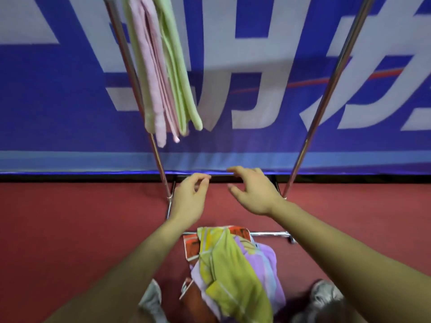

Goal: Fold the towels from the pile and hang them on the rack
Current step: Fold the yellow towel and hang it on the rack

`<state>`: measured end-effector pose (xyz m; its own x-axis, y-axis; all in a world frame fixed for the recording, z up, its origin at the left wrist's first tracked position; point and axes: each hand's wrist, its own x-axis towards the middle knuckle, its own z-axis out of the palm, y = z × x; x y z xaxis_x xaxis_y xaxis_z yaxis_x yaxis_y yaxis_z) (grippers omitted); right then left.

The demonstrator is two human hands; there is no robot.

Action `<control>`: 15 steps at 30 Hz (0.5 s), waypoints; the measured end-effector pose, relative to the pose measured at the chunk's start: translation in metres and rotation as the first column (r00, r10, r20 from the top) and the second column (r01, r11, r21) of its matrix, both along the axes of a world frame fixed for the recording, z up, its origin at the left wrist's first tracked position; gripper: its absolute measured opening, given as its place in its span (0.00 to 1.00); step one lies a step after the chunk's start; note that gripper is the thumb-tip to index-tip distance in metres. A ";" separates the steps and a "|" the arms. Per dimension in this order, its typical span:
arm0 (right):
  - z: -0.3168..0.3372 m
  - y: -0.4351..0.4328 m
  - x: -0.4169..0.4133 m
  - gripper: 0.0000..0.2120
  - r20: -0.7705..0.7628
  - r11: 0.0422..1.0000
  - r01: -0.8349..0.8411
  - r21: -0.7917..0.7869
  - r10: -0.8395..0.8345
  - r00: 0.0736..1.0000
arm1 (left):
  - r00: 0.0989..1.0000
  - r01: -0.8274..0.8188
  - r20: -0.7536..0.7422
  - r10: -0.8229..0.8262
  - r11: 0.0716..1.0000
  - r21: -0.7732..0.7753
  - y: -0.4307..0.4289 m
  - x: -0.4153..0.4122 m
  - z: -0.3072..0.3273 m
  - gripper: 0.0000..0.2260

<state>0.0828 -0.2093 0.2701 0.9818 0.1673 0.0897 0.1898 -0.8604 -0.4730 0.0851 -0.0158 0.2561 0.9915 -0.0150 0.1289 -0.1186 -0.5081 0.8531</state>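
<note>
While both arms stretch out above the pile of towels [233,264], neither of the hands is holding anything; the left hand [190,197] has its fingers loosely curled, thumb close to the fingertips; the right hand [253,192] is spread, fingers a bit bent; both hover between the two slanted metal poles of the rack [335,73]; the pile, mostly yellow-green and lilac, sits on the red floor [70,229] by the rack's low front bar, near the person's shoes [324,292]; green and pink hanging towels [161,66] drape up top on the left, in front of a blue banner [46,101] with big white lettering.
</note>
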 end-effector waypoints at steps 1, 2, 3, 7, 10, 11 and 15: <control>-0.021 0.000 -0.004 0.28 -0.043 1.000 0.007 0.005 -0.006 0.999 | 0.999 0.014 -0.033 -0.013 1.000 0.015 -0.001 -0.003 -0.017 0.07; -0.041 -0.002 -0.007 0.28 -0.082 1.000 0.009 0.016 -0.008 0.997 | 0.998 0.021 -0.059 -0.019 0.999 0.029 -0.003 -0.006 -0.035 0.07; -0.059 -0.004 -0.009 0.28 -0.122 1.000 0.018 0.021 -0.016 0.992 | 0.996 0.028 -0.083 -0.025 0.999 0.040 -0.005 -0.008 -0.051 0.07; -0.129 -0.013 -0.031 0.25 -0.286 0.979 0.163 0.124 -0.122 0.950 | 0.948 0.069 -0.317 -0.028 0.991 0.117 -0.016 -0.023 -0.102 0.09; -0.186 -0.016 -0.054 0.21 -0.431 0.962 0.247 0.121 -0.173 0.885 | 0.880 0.101 -0.473 -0.047 0.991 0.089 -0.023 -0.032 -0.133 0.19; -0.205 -0.015 -0.062 0.20 -0.474 0.962 0.254 0.106 -0.176 0.863 | 0.869 0.092 -0.492 -0.044 0.993 0.074 -0.025 -0.035 -0.144 0.22; -0.264 -0.008 -0.089 0.22 -0.611 0.962 0.265 0.060 -0.174 0.772 | 0.804 0.080 -0.595 -0.007 0.992 0.096 -0.031 -0.051 -0.182 0.16</control>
